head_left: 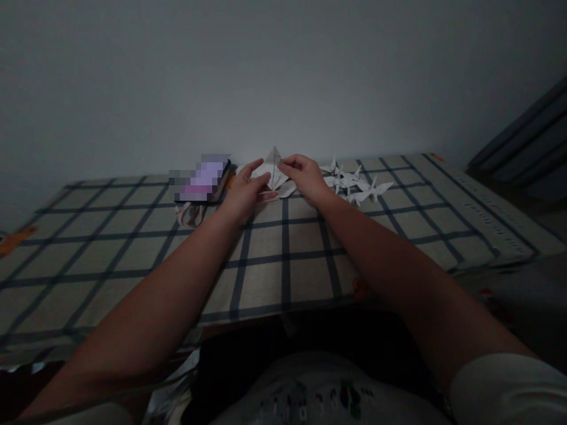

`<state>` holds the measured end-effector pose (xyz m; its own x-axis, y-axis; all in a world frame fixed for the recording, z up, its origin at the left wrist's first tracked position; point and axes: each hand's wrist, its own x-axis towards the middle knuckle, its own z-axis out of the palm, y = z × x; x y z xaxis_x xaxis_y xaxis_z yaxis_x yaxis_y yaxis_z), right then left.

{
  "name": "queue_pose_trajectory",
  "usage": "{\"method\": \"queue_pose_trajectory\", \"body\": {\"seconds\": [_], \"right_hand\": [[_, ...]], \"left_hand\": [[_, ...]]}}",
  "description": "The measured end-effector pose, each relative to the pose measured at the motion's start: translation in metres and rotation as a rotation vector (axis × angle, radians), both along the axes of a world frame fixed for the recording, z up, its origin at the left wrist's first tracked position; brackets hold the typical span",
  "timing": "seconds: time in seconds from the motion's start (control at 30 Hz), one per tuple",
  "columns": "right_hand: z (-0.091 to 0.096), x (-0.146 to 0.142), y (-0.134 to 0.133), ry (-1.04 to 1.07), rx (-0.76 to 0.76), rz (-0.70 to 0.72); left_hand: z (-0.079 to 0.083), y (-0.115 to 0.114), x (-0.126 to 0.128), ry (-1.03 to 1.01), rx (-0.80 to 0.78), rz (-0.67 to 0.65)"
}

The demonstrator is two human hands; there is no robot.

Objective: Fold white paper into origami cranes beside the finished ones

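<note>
Checked cloth (283, 254) covers the whole surface. Your forearms stretch almost straight to its far side and meet near the wall. A purple packet (201, 180) lies far left. The paper cranes (354, 183) sit just right of your right hand (305, 177), probably kept clear of the work. Both grips are closed on the half-folded paper (273, 168). Your left hand (243, 192) steadies its base while your right pinches the upper edge, holding it upright.
</note>
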<state>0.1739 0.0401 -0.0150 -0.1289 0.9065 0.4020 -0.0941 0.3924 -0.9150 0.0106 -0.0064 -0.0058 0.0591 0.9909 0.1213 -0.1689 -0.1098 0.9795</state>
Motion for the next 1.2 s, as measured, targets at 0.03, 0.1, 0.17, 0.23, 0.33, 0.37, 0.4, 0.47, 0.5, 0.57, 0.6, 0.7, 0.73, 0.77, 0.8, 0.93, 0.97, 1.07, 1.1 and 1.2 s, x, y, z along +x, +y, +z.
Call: {"method": "queue_pose_trajectory", "body": {"seconds": [0.03, 0.1, 0.17, 0.23, 0.33, 0.37, 0.4, 0.47, 0.5, 0.57, 0.6, 0.7, 0.73, 0.77, 0.8, 0.93, 0.97, 1.07, 1.1, 1.2], "right_hand": [[0.001, 0.0, 0.0, -0.013, 0.003, -0.02], [0.002, 0.002, 0.001, -0.036, 0.02, -0.058], [0.003, 0.003, 0.002, -0.05, 0.047, -0.083], [0.004, 0.003, 0.002, -0.066, 0.071, -0.104], [0.004, 0.003, 0.001, -0.083, 0.102, -0.122], [0.004, 0.003, 0.001, -0.081, 0.11, -0.123], [0.004, 0.003, 0.0, -0.078, 0.114, -0.122], [0.005, 0.004, -0.001, -0.073, 0.112, -0.118], [0.005, 0.004, -0.001, -0.075, 0.108, -0.118], [0.006, 0.004, -0.002, -0.08, 0.106, -0.121], [0.006, 0.004, -0.002, -0.082, 0.107, -0.122], [0.006, 0.003, -0.003, -0.074, 0.117, -0.118], [0.006, 0.003, -0.003, -0.068, 0.12, -0.117], [0.006, 0.002, -0.003, -0.065, 0.122, -0.115], [0.006, 0.002, -0.003, -0.065, 0.123, -0.114], [0.007, 0.002, -0.004, -0.09, 0.119, -0.123], [0.008, 0.002, -0.004, -0.095, 0.119, -0.131], [0.008, 0.004, -0.004, -0.099, 0.12, -0.162], [0.008, 0.005, -0.004, -0.097, 0.123, -0.17], [0.006, 0.006, -0.002, -0.092, 0.14, -0.175]], "left_hand": [[0.001, -0.002, 0.002, -0.029, -0.042, -0.037], [0.002, -0.005, 0.005, -0.079, -0.105, -0.115], [0.003, -0.007, 0.008, -0.116, -0.15, -0.173], [0.005, -0.009, 0.009, -0.143, -0.187, -0.192], [0.006, -0.009, 0.009, -0.164, -0.225, -0.178], [0.007, -0.009, 0.009, -0.166, -0.234, -0.175], [0.006, -0.008, 0.009, -0.166, -0.24, -0.172], [0.005, -0.007, 0.008, -0.172, -0.242, -0.173], [0.005, -0.007, 0.008, -0.173, -0.238, -0.173], [0.003, -0.006, 0.008, -0.166, -0.226, -0.166], [0.003, -0.006, 0.008, -0.157, -0.218, -0.158], [0.001, -0.006, 0.009, -0.117, -0.173, -0.118], [0.001, -0.007, 0.009, -0.103, -0.152, -0.101], [0.001, -0.007, 0.009, -0.087, -0.131, -0.085], [0.001, -0.007, 0.01, -0.071, -0.112, -0.069], [0.004, -0.009, 0.011, -0.055, -0.081, -0.065], [0.004, -0.01, 0.011, -0.072, -0.09, -0.087], [0.005, -0.012, 0.012, -0.129, -0.125, -0.163], [0.005, -0.012, 0.012, -0.139, -0.126, -0.18], [0.002, -0.012, 0.012, -0.149, -0.106, -0.205]]}}
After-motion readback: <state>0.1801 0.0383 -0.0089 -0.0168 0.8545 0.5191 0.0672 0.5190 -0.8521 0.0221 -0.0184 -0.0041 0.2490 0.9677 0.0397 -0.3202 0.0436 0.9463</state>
